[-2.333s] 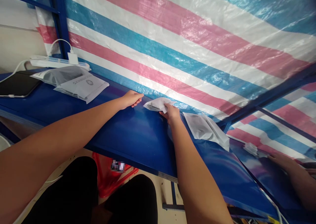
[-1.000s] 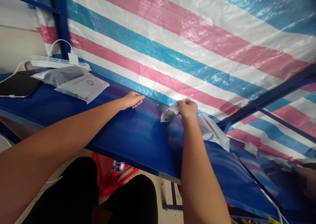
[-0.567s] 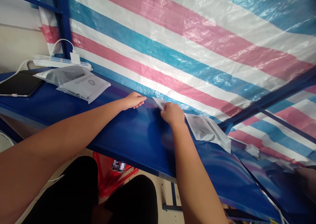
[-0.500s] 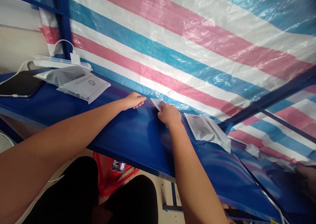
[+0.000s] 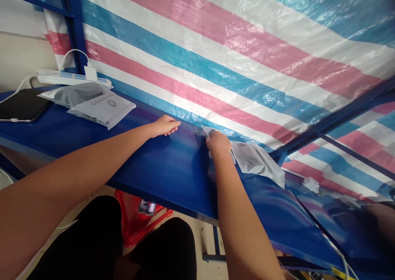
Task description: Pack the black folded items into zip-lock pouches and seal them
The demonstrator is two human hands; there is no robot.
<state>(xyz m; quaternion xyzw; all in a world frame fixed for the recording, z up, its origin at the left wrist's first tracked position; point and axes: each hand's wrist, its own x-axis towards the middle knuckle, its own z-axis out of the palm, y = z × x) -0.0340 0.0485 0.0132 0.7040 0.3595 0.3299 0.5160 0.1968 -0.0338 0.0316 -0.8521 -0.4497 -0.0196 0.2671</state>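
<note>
Blue tabletop (image 5: 173,173), bag (image 5: 208,129) in right hand (image 5: 219,143), near back edge (image 5: 154,108)

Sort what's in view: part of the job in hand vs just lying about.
In the job:
frosted bag, held in right hand
left hand, closed, nothing visible in it
probably the similar bags at left

Apparently just lying about:
black tablet-like device
white power strip
red plastic item

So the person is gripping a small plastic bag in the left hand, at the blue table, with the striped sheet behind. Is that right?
Not quite: the head view shows the right hand gripping the small plastic bag, not the left hand. The blue table and the striped sheet behind are as you said.
</note>
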